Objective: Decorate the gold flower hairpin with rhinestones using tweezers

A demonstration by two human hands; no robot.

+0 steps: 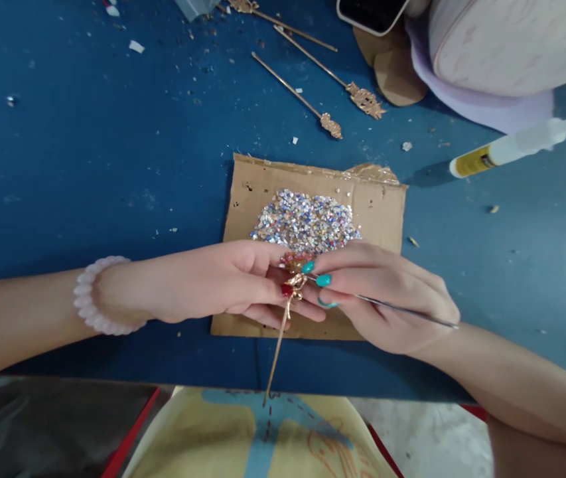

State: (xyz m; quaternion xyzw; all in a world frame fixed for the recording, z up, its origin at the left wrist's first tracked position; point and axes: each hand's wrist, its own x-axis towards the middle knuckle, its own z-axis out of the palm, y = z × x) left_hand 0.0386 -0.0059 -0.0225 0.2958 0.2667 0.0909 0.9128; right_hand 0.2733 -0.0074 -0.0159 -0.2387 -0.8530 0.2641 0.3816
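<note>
My left hand is closed on a gold hairpin, pinching it near its ornamental head. Pink-red stones show at the head's upper end, and the bare stem slants down past the table edge. Like a pen, a thin metal tool is gripped in my right hand. Its tip meets or nearly meets the ornament, hidden partly by the fingers. Just beyond both hands, a pile of small glittering stones in white, blue and other tints lies on a piece of cardboard.
On the blue table, several more gold hairpins lie at the back. A syringe-like glue tube slants in from the right. Behind it are a whitish round object, a lilac sheet and a phone.
</note>
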